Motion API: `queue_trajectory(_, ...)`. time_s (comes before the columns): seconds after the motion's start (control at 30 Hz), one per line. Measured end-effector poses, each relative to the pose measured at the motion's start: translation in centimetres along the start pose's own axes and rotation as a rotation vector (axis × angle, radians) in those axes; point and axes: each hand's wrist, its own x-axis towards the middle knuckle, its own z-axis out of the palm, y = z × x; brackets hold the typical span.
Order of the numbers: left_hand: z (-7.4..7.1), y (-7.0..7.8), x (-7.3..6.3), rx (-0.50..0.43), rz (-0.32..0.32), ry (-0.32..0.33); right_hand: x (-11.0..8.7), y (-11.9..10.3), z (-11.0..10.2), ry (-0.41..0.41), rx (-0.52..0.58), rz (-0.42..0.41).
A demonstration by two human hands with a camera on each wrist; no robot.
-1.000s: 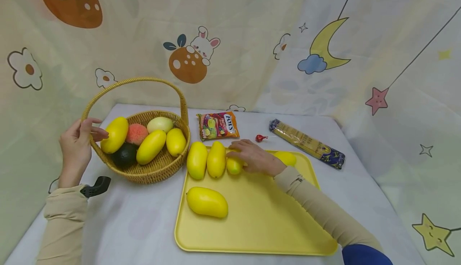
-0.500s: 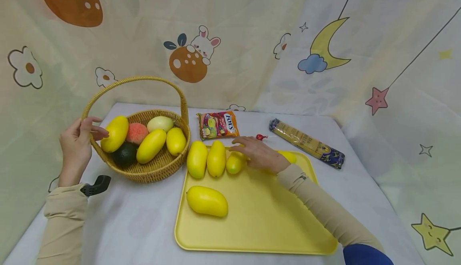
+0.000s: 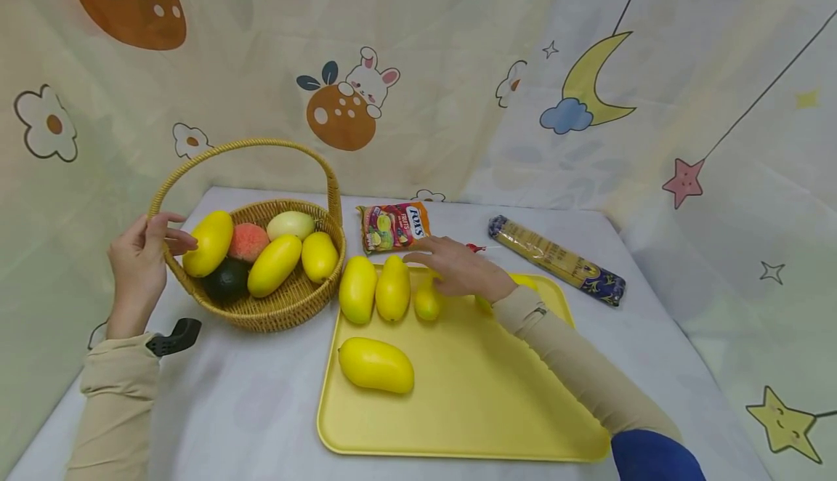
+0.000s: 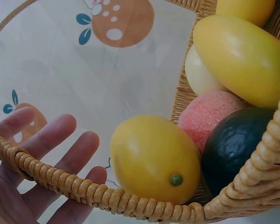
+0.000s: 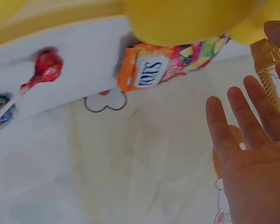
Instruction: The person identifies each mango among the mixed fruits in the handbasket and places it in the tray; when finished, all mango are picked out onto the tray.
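Observation:
In the head view, several yellow mangoes lie on the yellow tray (image 3: 484, 394). Above the third mango (image 3: 428, 302) of the back row is my right hand (image 3: 461, 267), covering that mango's far end. Its fingers are spread and straight in the right wrist view, nothing gripped. My left hand (image 3: 134, 267) is at the left side of the wicker basket (image 3: 288, 315). In the left wrist view its spread fingers (image 4: 60, 130) extend behind the basket's handle. A mango (image 4: 154, 156), a pink fuzzy fruit (image 4: 207, 112) and a dark green avocado-like fruit (image 4: 235, 147) sit inside the basket.
Behind the tray lie a candy bag (image 3: 394, 227) and a red lollipop (image 3: 475, 248). A long noodle-like packet (image 3: 556, 257) lies at the back right. One mango (image 3: 375, 365) rests crosswise near the tray's left side. A patterned cloth (image 3: 445, 67) hangs behind the table.
The right hand drew off the third mango to the right, then moved back left and farther over its far end. That mango now points more lengthwise. The left hand stayed put.

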Motion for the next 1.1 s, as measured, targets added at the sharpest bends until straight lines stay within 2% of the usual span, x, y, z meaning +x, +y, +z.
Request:
queue_trajectory(0.27,-0.1,-0.2,0.0,0.004,0.002,0.002,3.9,-2.1,-0.2,-0.002,0.017,-0.040)
queue_trajectory(0.4,-0.1,-0.2,0.0,0.003,0.002,0.008,6.4,-3.5,-0.4,0.025,0.020,-0.091)
queue_trajectory(0.6,-0.1,-0.1,0.0,0.004,0.003,0.011,10.3,-5.6,-0.8,0.064,-0.044,-0.162)
queue_trajectory(0.8,0.1,-0.1,0.0,0.012,0.000,0.011,13.6,-7.3,-1.4,0.018,-0.108,-0.152)
queue_trajectory(1.1,0.0,0.0,0.0,-0.006,-0.014,0.004,17.4,-9.6,-0.5,-0.059,-0.161,-0.150)
